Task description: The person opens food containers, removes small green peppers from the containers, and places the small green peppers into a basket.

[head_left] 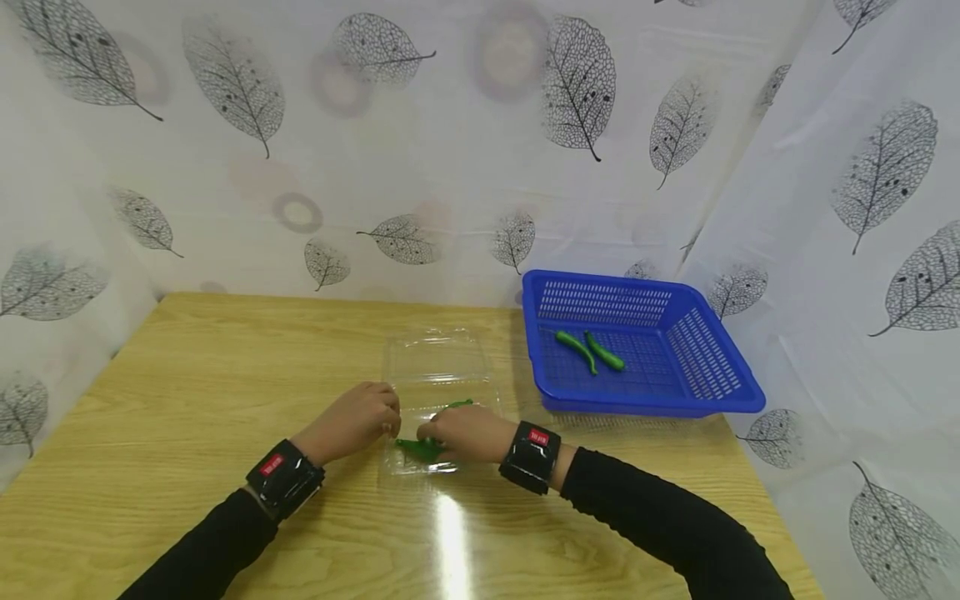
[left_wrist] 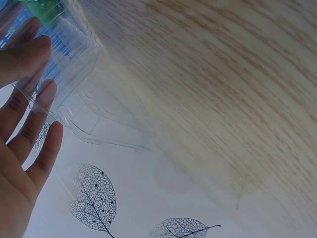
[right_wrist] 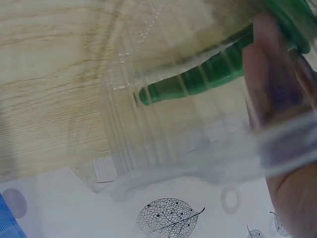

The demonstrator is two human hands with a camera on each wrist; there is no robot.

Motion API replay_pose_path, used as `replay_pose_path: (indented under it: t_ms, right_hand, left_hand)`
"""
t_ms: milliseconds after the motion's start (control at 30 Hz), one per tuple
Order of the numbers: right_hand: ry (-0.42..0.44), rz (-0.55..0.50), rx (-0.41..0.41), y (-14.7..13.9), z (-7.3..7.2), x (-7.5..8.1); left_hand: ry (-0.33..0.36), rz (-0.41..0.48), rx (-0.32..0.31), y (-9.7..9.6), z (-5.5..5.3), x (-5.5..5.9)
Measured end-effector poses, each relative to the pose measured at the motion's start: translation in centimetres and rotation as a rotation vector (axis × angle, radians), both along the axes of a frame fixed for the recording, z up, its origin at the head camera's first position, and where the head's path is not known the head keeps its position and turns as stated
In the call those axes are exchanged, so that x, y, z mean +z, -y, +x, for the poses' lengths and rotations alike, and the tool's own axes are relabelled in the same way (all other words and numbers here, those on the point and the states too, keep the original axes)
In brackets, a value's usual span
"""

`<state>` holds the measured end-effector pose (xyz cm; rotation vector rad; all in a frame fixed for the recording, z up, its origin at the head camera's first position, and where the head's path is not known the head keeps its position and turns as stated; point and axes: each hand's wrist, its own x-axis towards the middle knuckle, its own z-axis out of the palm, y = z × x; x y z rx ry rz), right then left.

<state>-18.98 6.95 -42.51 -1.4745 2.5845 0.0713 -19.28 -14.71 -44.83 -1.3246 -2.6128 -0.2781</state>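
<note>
Green peppers lie under right hand, clear box at left hand.

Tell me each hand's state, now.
Left hand: at the left edge of the clear container; whether it grips cannot be told.
Right hand: closed, holding a green pepper inside the container.

On my head feed I see green peppers at centre and right, a blue basket at right, a clear container at centre — then yellow-tan wood grain on the table, black sleeves, black wristbands, grey-black leaves on a white curtain.
</note>
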Motion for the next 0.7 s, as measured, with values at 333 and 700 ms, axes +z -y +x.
replay_pose_path:
  t_ms: [333,700]
  right_hand:
    - [0.013,-0.002,-0.014,-0.02,0.08,0.46]
    - [-0.008,0.004,-0.018,-0.09,-0.03,0.22]
  left_hand:
    - [0.005,0.000,0.007,-0.04,-0.02,-0.07]
    - [0.041,-0.010,0.013,0.04,-0.10,0.18]
